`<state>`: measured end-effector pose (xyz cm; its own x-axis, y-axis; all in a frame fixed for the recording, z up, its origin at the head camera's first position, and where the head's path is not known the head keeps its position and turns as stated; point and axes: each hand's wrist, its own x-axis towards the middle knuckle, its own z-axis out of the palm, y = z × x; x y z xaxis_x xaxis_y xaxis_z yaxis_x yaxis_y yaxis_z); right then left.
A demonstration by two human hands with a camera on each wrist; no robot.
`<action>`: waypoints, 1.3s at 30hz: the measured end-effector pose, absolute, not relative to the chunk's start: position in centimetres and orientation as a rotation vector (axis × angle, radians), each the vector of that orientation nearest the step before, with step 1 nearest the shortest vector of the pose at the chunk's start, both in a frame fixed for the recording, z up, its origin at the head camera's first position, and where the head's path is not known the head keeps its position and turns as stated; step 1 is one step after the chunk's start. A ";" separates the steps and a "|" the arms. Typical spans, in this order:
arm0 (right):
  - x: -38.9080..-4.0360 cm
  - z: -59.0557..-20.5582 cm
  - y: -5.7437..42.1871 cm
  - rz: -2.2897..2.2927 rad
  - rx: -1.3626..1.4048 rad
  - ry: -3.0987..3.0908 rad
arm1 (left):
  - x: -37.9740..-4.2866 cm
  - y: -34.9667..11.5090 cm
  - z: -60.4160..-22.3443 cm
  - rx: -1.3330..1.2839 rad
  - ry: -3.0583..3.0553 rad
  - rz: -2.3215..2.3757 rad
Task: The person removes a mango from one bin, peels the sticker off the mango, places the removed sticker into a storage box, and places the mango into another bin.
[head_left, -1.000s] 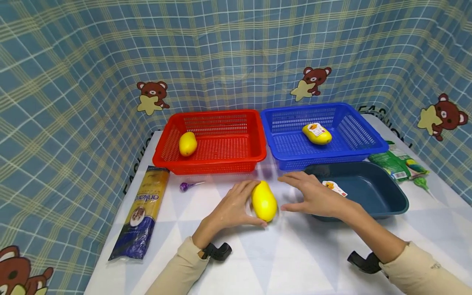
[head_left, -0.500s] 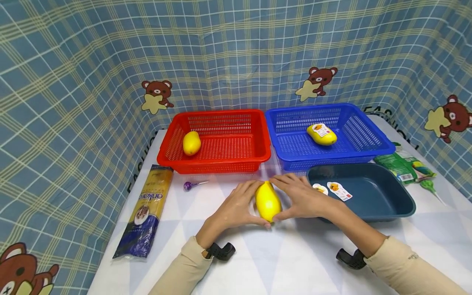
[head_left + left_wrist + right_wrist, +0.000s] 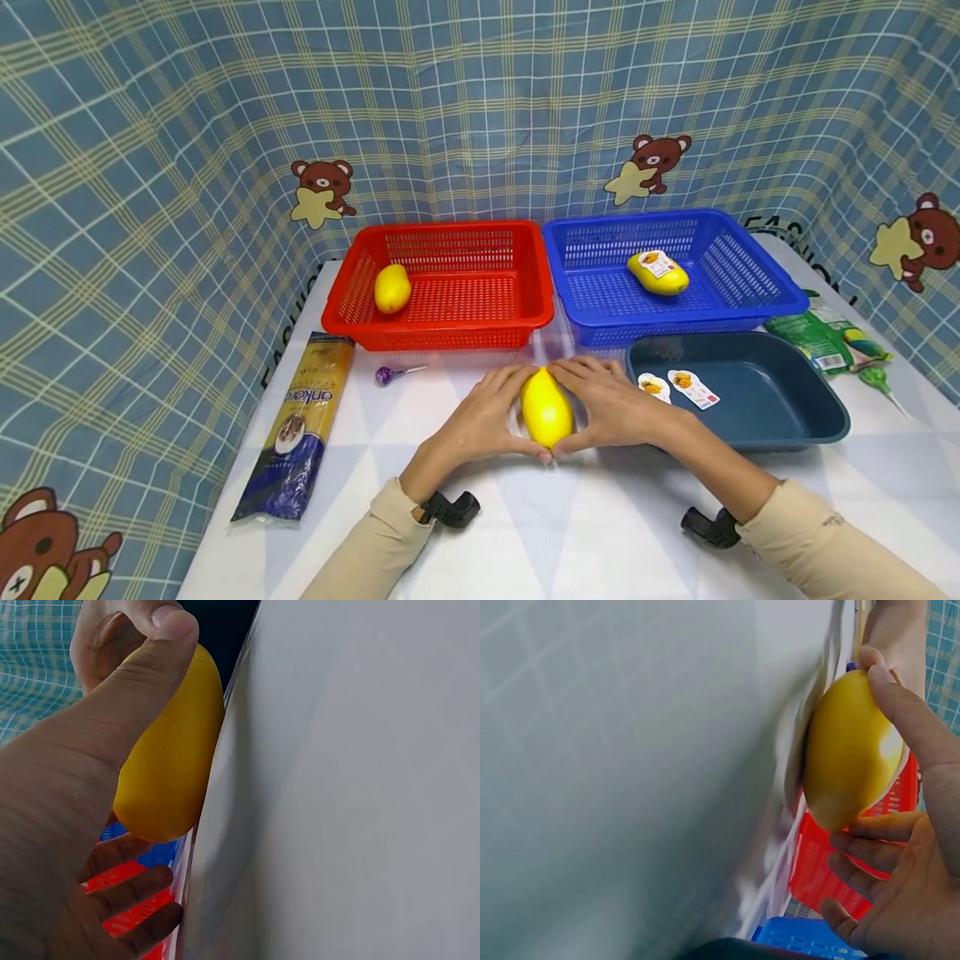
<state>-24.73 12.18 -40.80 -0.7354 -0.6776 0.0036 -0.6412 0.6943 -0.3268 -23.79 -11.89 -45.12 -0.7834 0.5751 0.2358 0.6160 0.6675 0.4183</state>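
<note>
A plain yellow mango (image 3: pixel 547 410) lies on the white cloth between both hands. My left hand (image 3: pixel 480 421) curves along its left side, fingers at the far end and thumb at the near end. From the other side my right hand (image 3: pixel 611 404) holds it the same way, the two thumbs meeting at the near tip. No sticker shows on this mango (image 3: pixel 851 754) in the right wrist view. Two fruit-picture stickers (image 3: pixel 692 389) lie in the dark teal tray (image 3: pixel 780 383) beside the right hand.
Behind the hands stand a red basket (image 3: pixel 450 340) holding one mango (image 3: pixel 392 288) and a blue basket (image 3: pixel 682 320) holding a stickered mango (image 3: pixel 657 273). A pasta packet (image 3: pixel 300 425) and purple lollipop (image 3: pixel 385 376) lie left. A green packet (image 3: pixel 817 337) and green lollipop (image 3: pixel 873 379) lie right.
My right hand has come in from the right and now grips the mango together with the left hand. The mango stays on the cloth; the head view has shifted slightly.
</note>
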 end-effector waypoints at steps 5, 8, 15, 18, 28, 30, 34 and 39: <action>-24.6 -40.9 12.1 -0.487 -1.079 2.788 | -23.9 -11.7 -45.1 -1.011 -2.785 -0.757; -24.6 -41.0 12.1 -0.485 -1.091 2.813 | -24.0 -11.7 -45.1 -1.030 -2.777 -0.748; -24.4 -41.3 11.8 -0.499 -1.083 2.843 | -24.4 -12.4 -44.3 -1.068 -2.800 -0.709; -24.3 -41.4 11.8 -0.502 -1.064 2.849 | -24.7 -12.8 -43.9 -1.004 -2.823 -0.786; -24.2 -41.7 11.6 -0.483 -1.042 2.876 | -24.8 -14.1 -42.5 -0.845 -2.663 -1.005; -24.2 -41.7 11.5 -0.479 -1.048 2.877 | -24.9 -14.5 -42.0 -0.823 -2.621 -1.023; -24.2 -41.8 11.3 -0.474 -1.057 2.869 | -25.0 -15.8 -41.1 -0.754 -2.562 -1.042; -24.1 -41.9 11.2 -0.471 -1.047 2.872 | -25.5 -17.6 -40.3 -0.671 -2.490 -1.111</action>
